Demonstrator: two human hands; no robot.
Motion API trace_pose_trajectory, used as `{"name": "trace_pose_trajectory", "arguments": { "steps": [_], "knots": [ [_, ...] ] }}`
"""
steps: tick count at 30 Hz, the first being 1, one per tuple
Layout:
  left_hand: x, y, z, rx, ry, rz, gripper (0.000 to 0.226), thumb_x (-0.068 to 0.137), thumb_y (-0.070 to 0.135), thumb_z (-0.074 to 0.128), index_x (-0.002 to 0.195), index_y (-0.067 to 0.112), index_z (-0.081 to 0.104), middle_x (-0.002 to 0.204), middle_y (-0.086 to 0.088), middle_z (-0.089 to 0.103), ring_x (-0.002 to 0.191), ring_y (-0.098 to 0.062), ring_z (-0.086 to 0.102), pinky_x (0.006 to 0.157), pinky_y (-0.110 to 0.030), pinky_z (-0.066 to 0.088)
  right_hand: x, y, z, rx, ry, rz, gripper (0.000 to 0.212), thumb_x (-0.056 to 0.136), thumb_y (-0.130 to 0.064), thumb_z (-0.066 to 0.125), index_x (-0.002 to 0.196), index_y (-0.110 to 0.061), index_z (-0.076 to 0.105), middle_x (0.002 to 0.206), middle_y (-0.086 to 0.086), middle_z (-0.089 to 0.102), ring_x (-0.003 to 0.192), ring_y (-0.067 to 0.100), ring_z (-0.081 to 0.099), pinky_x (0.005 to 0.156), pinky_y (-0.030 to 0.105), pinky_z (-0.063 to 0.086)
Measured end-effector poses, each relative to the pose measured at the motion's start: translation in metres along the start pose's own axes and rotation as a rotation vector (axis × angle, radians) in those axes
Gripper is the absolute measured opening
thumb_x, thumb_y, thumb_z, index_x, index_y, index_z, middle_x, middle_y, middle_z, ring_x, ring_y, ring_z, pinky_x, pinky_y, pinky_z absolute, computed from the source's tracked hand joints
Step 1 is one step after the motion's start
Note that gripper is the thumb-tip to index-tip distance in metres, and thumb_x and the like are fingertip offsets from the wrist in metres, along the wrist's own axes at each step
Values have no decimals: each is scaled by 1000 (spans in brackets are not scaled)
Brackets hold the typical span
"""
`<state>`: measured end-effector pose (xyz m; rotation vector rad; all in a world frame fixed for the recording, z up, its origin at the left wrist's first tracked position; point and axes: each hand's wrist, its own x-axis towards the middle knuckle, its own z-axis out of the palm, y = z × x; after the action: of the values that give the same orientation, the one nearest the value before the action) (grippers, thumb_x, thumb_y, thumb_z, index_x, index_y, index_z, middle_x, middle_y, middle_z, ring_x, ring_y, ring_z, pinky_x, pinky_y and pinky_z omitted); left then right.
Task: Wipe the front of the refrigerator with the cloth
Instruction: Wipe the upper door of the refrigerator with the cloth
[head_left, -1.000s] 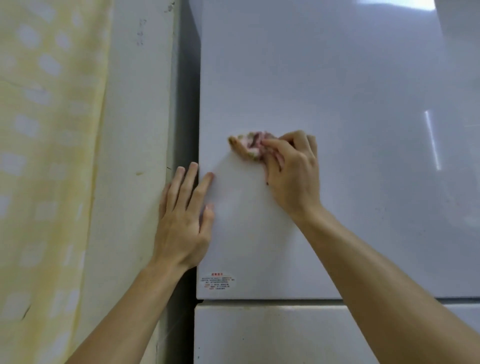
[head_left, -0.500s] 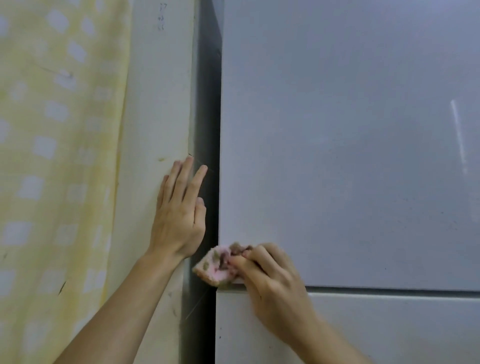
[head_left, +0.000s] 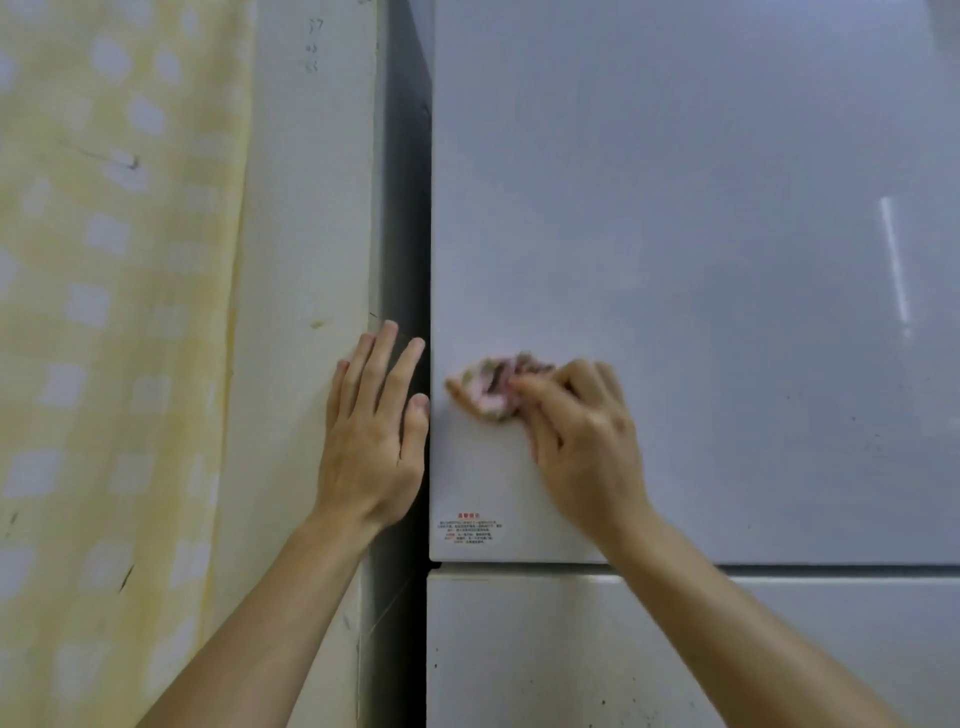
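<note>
Blur smears my right hand (head_left: 582, 441) and the cloth (head_left: 485, 387), but I can still read the grip. The fingers (head_left: 540, 395) are curled around the bunched pink, dark-speckled cloth and press it against the refrigerator (head_left: 701, 156), low on the upper door (head_left: 727, 364) near its left edge. The cloth pokes out at 10 o'clock from the hand. At 6 o'clock from it, a small warning sticker (head_left: 470, 527) with red and dark print sits just above the seam to the lower door (head_left: 545, 649). At 9 o'clock from the cloth, my left hand (head_left: 371, 431) lies flat, its fingers straight and grasping nothing. The palm is on the pale wall (head_left: 311, 208), and the fingertips reach over the dark gap (head_left: 408, 208) beside the refrigerator. Farther out at 9 o'clock hangs yellow fabric (head_left: 104, 312) with pale squares.
</note>
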<state>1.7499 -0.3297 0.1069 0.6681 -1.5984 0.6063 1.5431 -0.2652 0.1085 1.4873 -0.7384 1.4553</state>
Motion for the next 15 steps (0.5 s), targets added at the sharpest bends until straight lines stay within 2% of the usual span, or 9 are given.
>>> {"name": "trace_pose_trajectory", "arguments": {
  "steps": [4,7,12,15],
  "knots": [
    [-4,24,14,-35,-4,54,58,108,31,29,164,18,36,175,0,20,164,-16,8,134,-44,8,-87,-3,-25,5,-190,-161,20,88,-2,78,105,-12,78,98,1,60,91,24,57,74,40,54],
    [-8,37,21,-17,-22,92,59,107,31,31,164,18,36,175,-2,21,164,-16,8,134,-41,5,-107,23,-47,-70,-238,-229,28,84,-2,83,110,-11,78,101,5,66,96,25,60,78,40,55],
    [-13,55,33,-19,-13,70,61,104,29,35,163,14,37,175,-5,22,164,-20,9,134,-40,4,-55,56,-66,-131,-94,-126,18,95,-14,73,110,-10,81,97,8,67,90,27,58,76,42,56],
    [-8,64,36,-21,38,41,57,98,21,43,154,9,47,170,-11,31,162,-27,17,134,-43,7,0,65,-56,-116,48,0,16,96,-9,73,110,-8,80,93,9,64,92,29,54,77,43,55]
  ]
}}
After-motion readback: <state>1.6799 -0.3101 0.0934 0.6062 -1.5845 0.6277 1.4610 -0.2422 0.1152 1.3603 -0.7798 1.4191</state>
